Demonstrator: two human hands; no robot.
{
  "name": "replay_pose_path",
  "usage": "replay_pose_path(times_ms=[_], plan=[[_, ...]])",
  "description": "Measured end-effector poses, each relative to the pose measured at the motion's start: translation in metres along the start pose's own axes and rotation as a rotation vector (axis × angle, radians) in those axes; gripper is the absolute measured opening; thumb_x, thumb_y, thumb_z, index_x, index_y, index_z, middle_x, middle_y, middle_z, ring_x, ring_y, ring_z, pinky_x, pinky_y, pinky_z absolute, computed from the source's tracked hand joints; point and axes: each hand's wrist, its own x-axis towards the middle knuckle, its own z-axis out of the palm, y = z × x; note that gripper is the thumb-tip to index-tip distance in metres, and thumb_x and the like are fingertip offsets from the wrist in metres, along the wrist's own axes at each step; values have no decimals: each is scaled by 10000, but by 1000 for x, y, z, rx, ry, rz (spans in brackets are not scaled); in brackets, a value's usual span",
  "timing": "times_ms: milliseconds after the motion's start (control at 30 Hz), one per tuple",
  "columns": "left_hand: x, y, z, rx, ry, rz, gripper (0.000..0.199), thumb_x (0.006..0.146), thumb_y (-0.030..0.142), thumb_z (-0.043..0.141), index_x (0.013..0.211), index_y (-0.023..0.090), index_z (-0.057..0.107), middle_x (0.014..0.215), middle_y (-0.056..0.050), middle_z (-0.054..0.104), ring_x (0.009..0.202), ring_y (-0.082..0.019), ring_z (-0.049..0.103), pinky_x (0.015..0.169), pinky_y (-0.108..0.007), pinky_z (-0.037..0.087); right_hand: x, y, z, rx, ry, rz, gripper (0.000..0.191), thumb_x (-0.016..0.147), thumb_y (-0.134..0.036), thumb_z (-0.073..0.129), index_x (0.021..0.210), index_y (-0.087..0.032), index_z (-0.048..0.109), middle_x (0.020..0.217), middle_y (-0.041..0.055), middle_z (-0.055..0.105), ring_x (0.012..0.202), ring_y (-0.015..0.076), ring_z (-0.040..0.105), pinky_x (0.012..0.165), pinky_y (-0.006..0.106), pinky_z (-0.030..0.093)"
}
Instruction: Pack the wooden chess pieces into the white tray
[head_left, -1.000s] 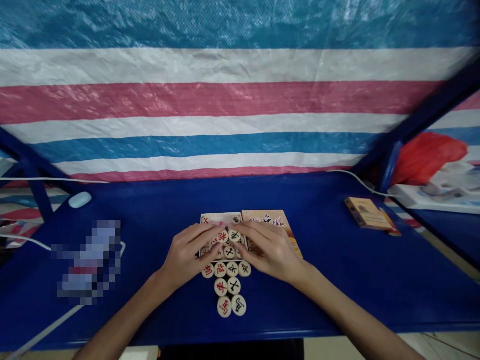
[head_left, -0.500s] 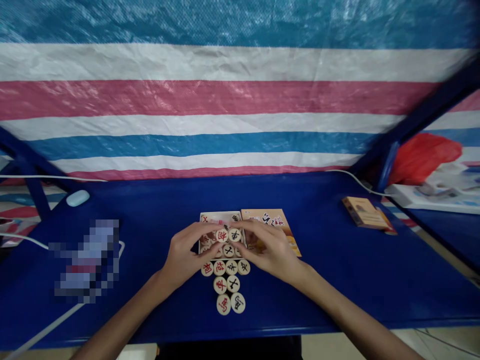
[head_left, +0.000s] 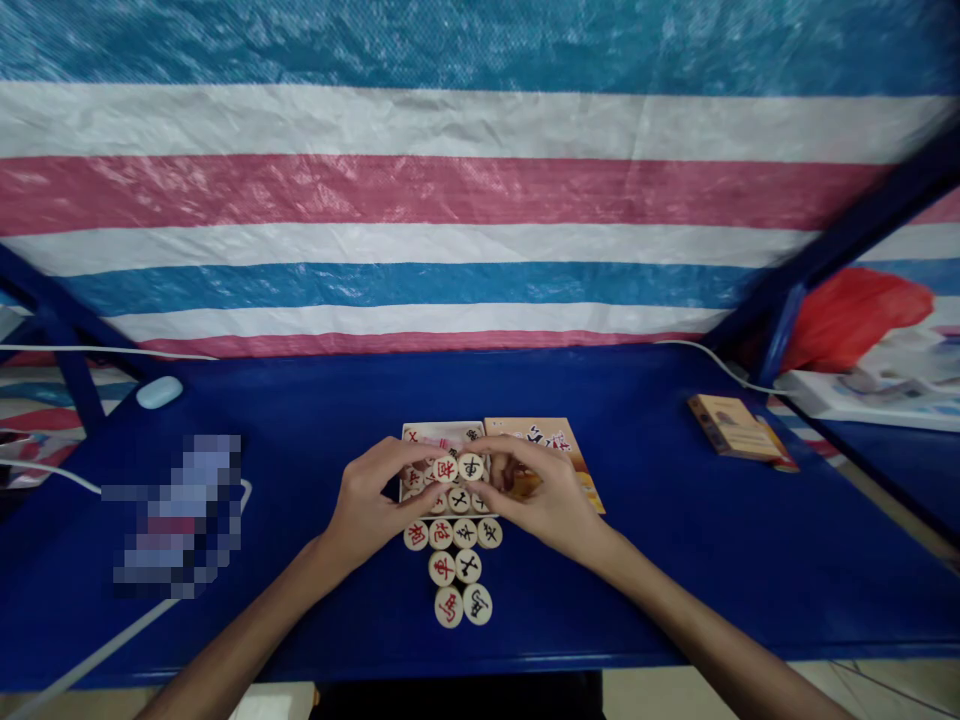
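Observation:
Between thumb and fingers, my left hand (head_left: 375, 487) pinches a round xiangqi piece with a red character (head_left: 445, 469). My right hand (head_left: 544, 487) grips a matching piece with a black character (head_left: 471, 467) right beside it. Both pieces are held over a white open box (head_left: 409, 432) in which several more pieces lie, partly hidden by my hands. In front of the box, several pieces stand on the blue table in short rows, among them a red-marked piece (head_left: 448, 606) and a black-marked piece (head_left: 477, 604) nearest me.
A tan printed lid or board (head_left: 581, 465) lies right of the box, partly under my right hand. Farther right is a small cardboard box (head_left: 731, 425). A pale blue oval case (head_left: 159, 392), a blurred-out object (head_left: 180, 510) and white cables occupy the left. Striped sheeting (head_left: 450, 190) hangs behind.
Both hands still hold the same two pieces over the box, in almost the same place. The whole view has shifted very slightly.

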Motion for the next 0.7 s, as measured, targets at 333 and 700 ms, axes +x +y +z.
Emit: replay_pose_path(times_ms=[333,700], plan=[[1,2,-1,27,18,10,233,869,260,768,1099,239,739,927,-11,787,733,-127,694,719,-271,592,-1,1,-1,-34,2,-10,315,898,-349,738,1197,-256,706,709,-32,600,600,111,558,594,259,496],[3,3,-2,22,9,17,218,870,245,765,1085,232,733,898,-7,771,715,-119,674,698,-258,582,-1,-2,0,-58,8,-55,297,905,-323,727,1188,-239,700,792,-12,663,596,96,566,585,250,506]])
